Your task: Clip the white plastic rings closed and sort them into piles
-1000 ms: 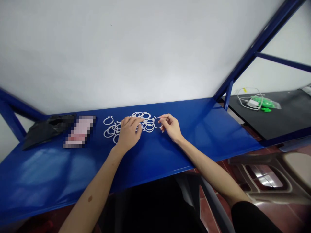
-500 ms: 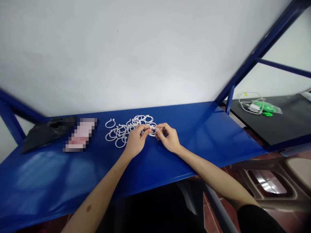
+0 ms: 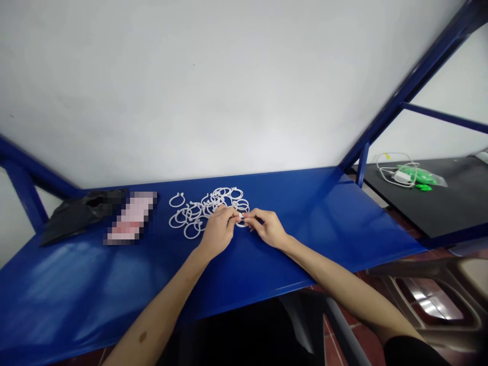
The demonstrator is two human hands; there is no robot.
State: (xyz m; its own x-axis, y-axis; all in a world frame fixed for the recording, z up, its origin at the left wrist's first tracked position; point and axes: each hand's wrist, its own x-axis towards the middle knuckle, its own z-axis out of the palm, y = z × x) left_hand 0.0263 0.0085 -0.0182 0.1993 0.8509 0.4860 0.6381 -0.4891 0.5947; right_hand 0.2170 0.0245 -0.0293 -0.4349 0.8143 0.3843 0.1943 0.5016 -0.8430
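Note:
A heap of several white plastic split rings [image 3: 202, 208] lies on the blue metal shelf [image 3: 324, 213]. My left hand [image 3: 216, 231] and my right hand [image 3: 267, 227] meet just in front of the heap. Both pinch one white ring [image 3: 241, 219] between their fingertips, each at one side of it. The fingers of both hands are curled closed on that ring. The ring is held just above the shelf surface, partly hidden by my fingers.
A pink blurred packet [image 3: 131, 217] and a black plastic bag [image 3: 78, 211] lie at the shelf's left. To the right, a black table [image 3: 453, 203] carries a white cable [image 3: 392, 168] and a green bag [image 3: 419, 176]. A plastic chair [image 3: 430, 300] stands at lower right. Blue frame posts rise at both sides.
My left hand left the heap and came to my right hand; both now pinch one ring, drawn slightly toward me. The camera view shifted a little.

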